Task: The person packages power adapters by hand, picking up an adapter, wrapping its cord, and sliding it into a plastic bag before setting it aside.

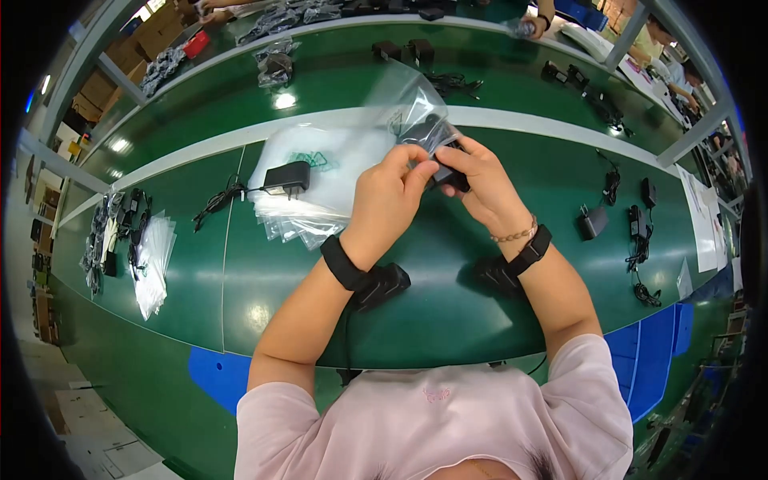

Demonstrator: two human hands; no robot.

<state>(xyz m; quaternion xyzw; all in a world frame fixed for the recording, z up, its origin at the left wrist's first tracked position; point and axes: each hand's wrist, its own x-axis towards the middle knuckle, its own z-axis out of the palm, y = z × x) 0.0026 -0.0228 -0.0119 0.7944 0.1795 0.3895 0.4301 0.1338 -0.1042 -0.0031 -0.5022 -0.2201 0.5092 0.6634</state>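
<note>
A clear plastic bag (418, 90) stands up and away from me in front of my chest, its far part smeared by motion. At its near edge my left hand (387, 192) is closed, thumb and fingers pinching the plastic. My right hand (485, 178) is closed round a black power adapter (451, 164) beside the bag's near end. More dark material, perhaps cable, shows through the plastic; how far the adapter is inside cannot be made out. Left of my left hand lies a stack of clear bags (328, 196), with another black power adapter (286, 177) resting on it, its cable trailing left.
Bundled cables and adapters (120, 232) lie at the left beside loose bags (154, 268). More adapters (593, 222) with cables lie at the right, near white papers (701, 220). A pale divider (528, 120) crosses the green table. Beyond, another person's hand (534, 26) holds something clear.
</note>
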